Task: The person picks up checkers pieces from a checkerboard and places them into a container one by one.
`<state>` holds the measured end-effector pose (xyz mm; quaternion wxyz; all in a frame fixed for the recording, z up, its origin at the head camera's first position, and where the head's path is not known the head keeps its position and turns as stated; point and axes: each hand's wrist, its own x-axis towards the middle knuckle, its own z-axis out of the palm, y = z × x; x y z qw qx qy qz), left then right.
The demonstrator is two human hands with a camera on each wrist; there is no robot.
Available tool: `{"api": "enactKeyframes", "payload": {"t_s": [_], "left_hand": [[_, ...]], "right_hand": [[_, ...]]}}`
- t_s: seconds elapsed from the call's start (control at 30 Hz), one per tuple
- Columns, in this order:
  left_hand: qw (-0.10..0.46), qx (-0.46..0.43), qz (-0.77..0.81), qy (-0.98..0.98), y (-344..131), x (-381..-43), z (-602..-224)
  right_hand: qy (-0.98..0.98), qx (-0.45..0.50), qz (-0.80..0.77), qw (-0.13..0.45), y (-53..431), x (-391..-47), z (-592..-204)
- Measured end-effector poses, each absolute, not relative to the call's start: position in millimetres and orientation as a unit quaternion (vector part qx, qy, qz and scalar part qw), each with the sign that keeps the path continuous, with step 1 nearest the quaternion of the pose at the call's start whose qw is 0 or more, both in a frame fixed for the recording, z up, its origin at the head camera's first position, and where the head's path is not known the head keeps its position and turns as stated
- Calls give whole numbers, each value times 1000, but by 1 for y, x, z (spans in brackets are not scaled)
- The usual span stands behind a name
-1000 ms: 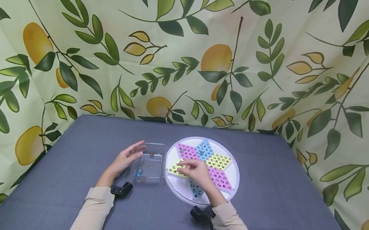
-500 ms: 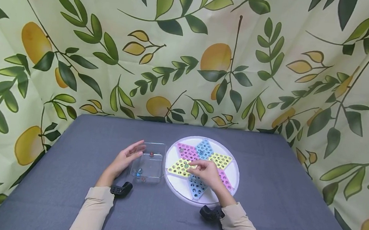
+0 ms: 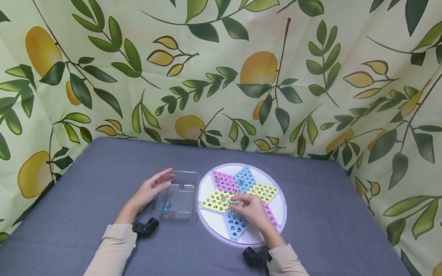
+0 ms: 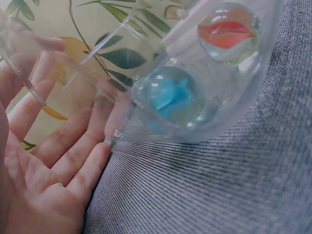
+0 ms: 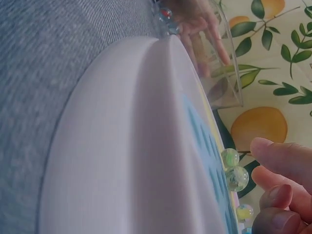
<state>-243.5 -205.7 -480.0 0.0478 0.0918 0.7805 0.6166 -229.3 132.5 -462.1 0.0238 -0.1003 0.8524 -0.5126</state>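
My left hand (image 3: 152, 190) is at the left side of a clear plastic box (image 3: 185, 219), its fingers extended along the wall. Several glass marbles lie in the box, among them a blue-swirled marble (image 4: 170, 95) and a red-swirled marble (image 4: 228, 33). Over the middle of a round white Chinese checkers board (image 3: 211, 227) hovers my right hand (image 3: 251, 209), fingers bent and slightly apart. No marble shows between them in the right wrist view. Close to the fingertips, a greenish clear marble (image 5: 237, 178) and a smaller-looking one (image 5: 230, 157) sit on the board.
A grey marble (image 3: 218, 180) sits on a pink point of the star and a bluish marble (image 3: 242, 183) on the far blue point. Box and board stand side by side on a grey cloth-covered table (image 3: 87, 214). A leaf-patterned curtain (image 3: 218, 88) hangs behind.
My right hand has moved right from the left yellow point towards the board's middle, uncovering a clear marble on the yellow point. The left hand has stayed at the box.
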Motion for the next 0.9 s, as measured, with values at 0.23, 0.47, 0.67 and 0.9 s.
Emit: {"api": "enactKeyframes", "payload": {"t_s": [0.23, 0.47, 0.67, 0.9], "left_hand": [[50, 87, 615, 782, -206, -244, -479], [47, 92, 609, 786, -206, -243, -479], [46, 91, 609, 787, -206, -244, -480], [41, 93, 605, 790, -206, -244, -482]], "right_hand": [[853, -100, -512, 29, 134, -230, -462], [858, -103, -502, 42, 136, -231, -462], [859, -93, -501, 56, 136, -232, -464], [858, -98, -501, 56, 136, -232, -466]]}}
